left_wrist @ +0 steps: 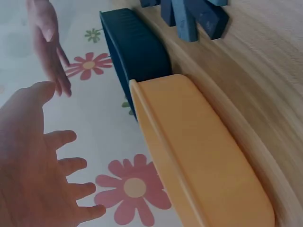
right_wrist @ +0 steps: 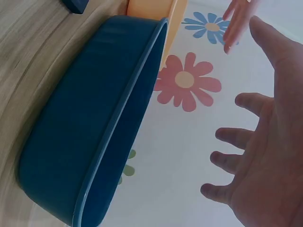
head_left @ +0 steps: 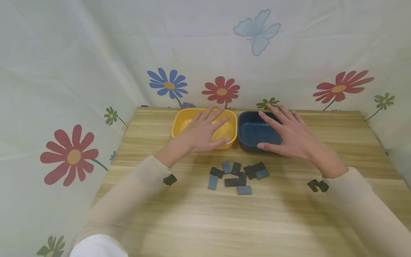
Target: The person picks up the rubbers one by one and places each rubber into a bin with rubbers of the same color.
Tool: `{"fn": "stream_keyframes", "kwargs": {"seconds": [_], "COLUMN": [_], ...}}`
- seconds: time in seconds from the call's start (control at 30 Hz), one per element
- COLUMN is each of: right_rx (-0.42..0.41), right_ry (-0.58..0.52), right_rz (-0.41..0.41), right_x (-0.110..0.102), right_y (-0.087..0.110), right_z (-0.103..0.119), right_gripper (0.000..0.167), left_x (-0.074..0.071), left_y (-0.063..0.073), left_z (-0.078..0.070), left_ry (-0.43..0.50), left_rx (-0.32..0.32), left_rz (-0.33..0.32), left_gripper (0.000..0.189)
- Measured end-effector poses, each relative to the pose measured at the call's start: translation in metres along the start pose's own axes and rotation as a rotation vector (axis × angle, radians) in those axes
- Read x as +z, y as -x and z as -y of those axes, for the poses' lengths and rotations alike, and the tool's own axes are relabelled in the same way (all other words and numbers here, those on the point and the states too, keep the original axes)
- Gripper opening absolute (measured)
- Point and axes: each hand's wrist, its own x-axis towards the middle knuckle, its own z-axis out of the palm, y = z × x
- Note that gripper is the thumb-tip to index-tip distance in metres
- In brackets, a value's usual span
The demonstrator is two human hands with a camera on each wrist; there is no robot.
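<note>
My left hand [head_left: 202, 134] hovers over the yellow bin [head_left: 176, 123] with its fingers spread, holding nothing. In the left wrist view that hand [left_wrist: 42, 165] is above the rim of the yellow bin [left_wrist: 203, 142]. Over the dark blue bin [head_left: 248, 142] my right hand [head_left: 290, 135] is likewise spread, with nothing in it. The right wrist view has the right hand [right_wrist: 265, 142] apart from the blue bin's wall [right_wrist: 80, 113]. Several small flat rectangular tiles, some dark grey and some blue-grey [head_left: 244, 190], lie loosely grouped on the table in front of the bins.
Both bins stand side by side at the back of the wooden table [head_left: 205, 221]. Behind them hangs a pale curtain [head_left: 192, 43] printed with flowers and a butterfly. Black pieces [head_left: 318, 185] show beside the right cuff, and another black piece [head_left: 170, 180] by the left cuff.
</note>
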Motion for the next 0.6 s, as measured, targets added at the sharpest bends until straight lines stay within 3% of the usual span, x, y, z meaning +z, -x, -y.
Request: {"fn": "stream_keyframes", "kwargs": {"seconds": [0.13,0.37,0.5,0.6], "right_rx": [-0.043,-0.189,-0.263,-0.272], "right_ry": [-0.002,-0.06,-0.163,-0.238], "right_rz": [0.03,0.045,0.031,0.047], "right_x": [-0.003,0.002,0.015,0.029], "right_y": [0.004,0.013,0.015,0.015], "right_z": [0.008,0.034,0.047,0.053], "right_gripper": [0.099,0.095,0.089,0.083], "left_x": [-0.004,-0.001,0.003,0.013], "left_y": [0.005,0.038,0.058,0.066], "left_z": [0.012,0.065,0.085,0.097], "left_ry": [0.058,0.117,0.25,0.349], "left_rx": [-0.01,-0.129,-0.209,-0.261], "left_rz": [-0.045,-0.133,-0.148,-0.169], "left_gripper": [0.081,0.081,0.082,0.084]}}
